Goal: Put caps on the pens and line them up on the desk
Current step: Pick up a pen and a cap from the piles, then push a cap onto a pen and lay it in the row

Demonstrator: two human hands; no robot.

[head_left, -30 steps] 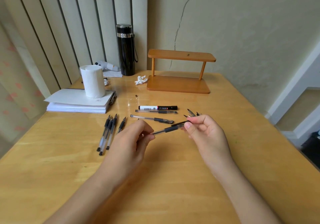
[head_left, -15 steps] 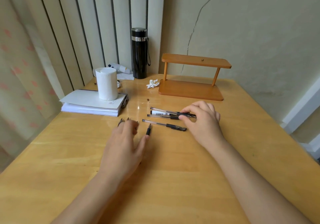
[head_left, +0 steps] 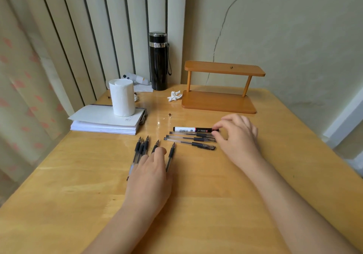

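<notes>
A white-and-black marker (head_left: 193, 129) lies crosswise on the wooden desk (head_left: 196, 194). Right below it lie three capped clear gel pens (head_left: 191, 139), parallel to it in a tight row. My right hand (head_left: 237, 135) hovers at their right ends, curled fingertips touching the marker's cap and the nearest pen ends, holding nothing. To the left, several uncapped gel pens (head_left: 140, 149) point away from me, one (head_left: 170, 155) apart at the right. My left hand (head_left: 151, 175) rests flat over their near ends, fingers spread, hiding part of their barrels.
A paper roll (head_left: 122, 97) stands on a stack of white paper (head_left: 104, 122) at the left. A black flask (head_left: 158, 61), a crumpled tissue (head_left: 174, 96) and a two-tier wooden shelf (head_left: 220, 100) stand at the back. Blinds and wall close the far side.
The pen I held in both hands now lies in the row with the capped ones. My left hand has dropped onto the uncapped pens; my right stays at the row's right end.
</notes>
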